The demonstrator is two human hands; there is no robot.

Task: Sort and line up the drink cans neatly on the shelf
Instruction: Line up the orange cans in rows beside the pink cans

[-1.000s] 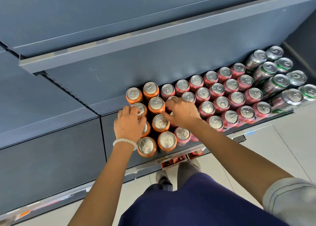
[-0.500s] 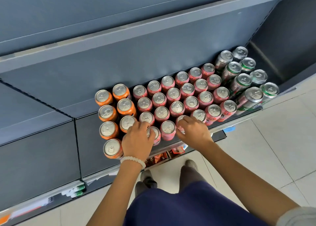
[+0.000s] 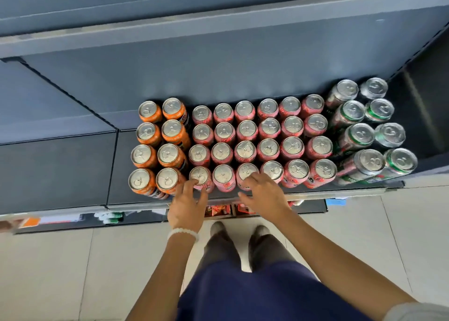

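Two hands at frame centre, our left hand (image 3: 185,205) fingertips resting loosely on a pink aluminium drink can (image 3: 199,176), our right hand (image 3: 263,194) fingers spread over another pink can (image 3: 246,172), front row of the dark grey metal shelf (image 3: 73,172).

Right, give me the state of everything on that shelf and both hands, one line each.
Orange cans: upright, two columns of four, at the left.
Pink cans: upright, six columns of four, in the middle.
Green and silver cans: two columns of four, at the right.
Left hand: fingertips on a front-row pink can's top, not gripping.
Right hand: fingers resting on a front-row pink can's top, not gripping.
Shelf: holds all the cans.
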